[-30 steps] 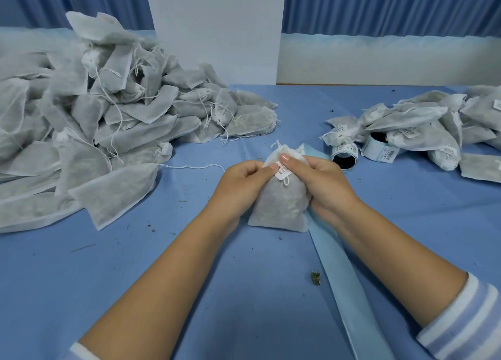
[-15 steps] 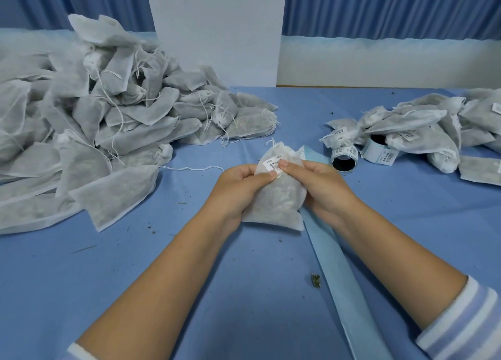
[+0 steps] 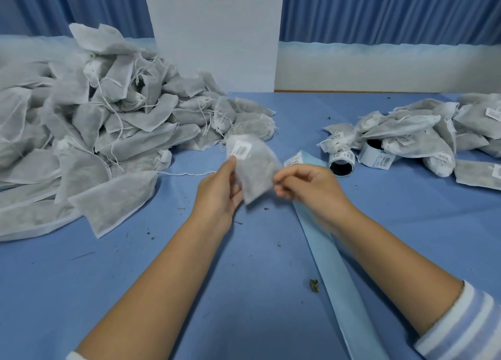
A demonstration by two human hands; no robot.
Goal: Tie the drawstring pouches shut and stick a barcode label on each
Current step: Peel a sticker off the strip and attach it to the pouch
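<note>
While the left hand (image 3: 217, 194) is holding a small grey-white fabric pouch (image 3: 254, 170) lifted above the blue cloth-covered table (image 3: 162, 278), with the thumb on its front and the fingers curled behind it, the right hand (image 3: 306, 186) is meeting the right edge of the pouch with curled fingers. Because of motion blur I cannot tell if it is pinching this edge or only touching it.

A white barcode label (image 3: 241, 150) is already sitting on the upper part of this pouch, so I am judging this one as nearly finished. Its neck is not showing clearly, so the knot I cannot confirm.

At the right, a smaller heap of labelled pouches (image 3: 423, 137) is lying around two white rolls of labels (image 3: 341, 164), and a long pale blue backing strip (image 3: 333, 264) is running from there toward the person. At the left, a much larger heap of pouches without visible labels (image 3: 95, 132) is waiting, several with strings hanging loose.

Only a small part of the work is looking done, in my judgement, and the bigger share is remaining. The pouch in hand is probably going to the right heap.
</note>
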